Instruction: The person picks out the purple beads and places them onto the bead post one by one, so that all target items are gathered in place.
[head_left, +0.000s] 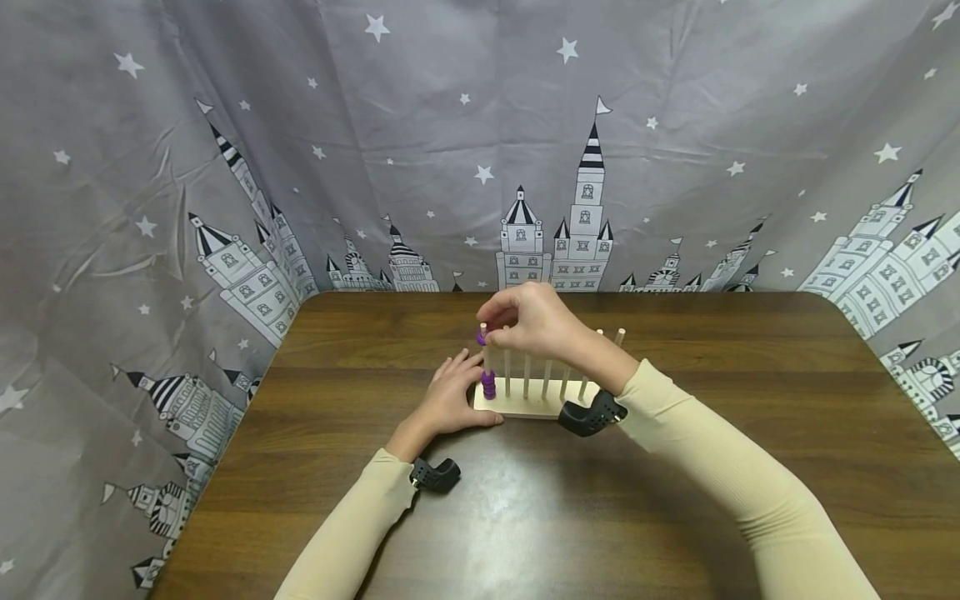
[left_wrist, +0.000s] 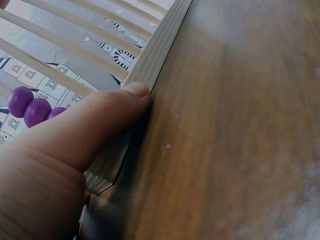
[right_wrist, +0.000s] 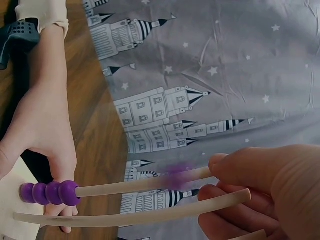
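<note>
A pale wooden peg stand [head_left: 536, 407] lies on the table with several upright pegs. Several purple beads [head_left: 489, 386] are stacked at the bottom of its leftmost peg [right_wrist: 112, 189]. Higher on that peg is one more purple bead [right_wrist: 179, 176], blurred and apart from the fingertips in the right wrist view. My right hand [head_left: 534, 321] is at the peg's top, its thumb [right_wrist: 235, 167] beside the tip and its other fingers loosely bent. My left hand [head_left: 452, 395] holds the stand's left end, thumb [left_wrist: 112, 112] along the front edge and fingers reaching behind.
The brown wooden table [head_left: 360, 350] spreads around the stand. Behind it hangs a grey curtain [head_left: 465, 142] printed with castles and stars. The other bare pegs [head_left: 546, 379] rise under the right forearm, and a black wrist camera [head_left: 588, 415] overlaps the stand's right part.
</note>
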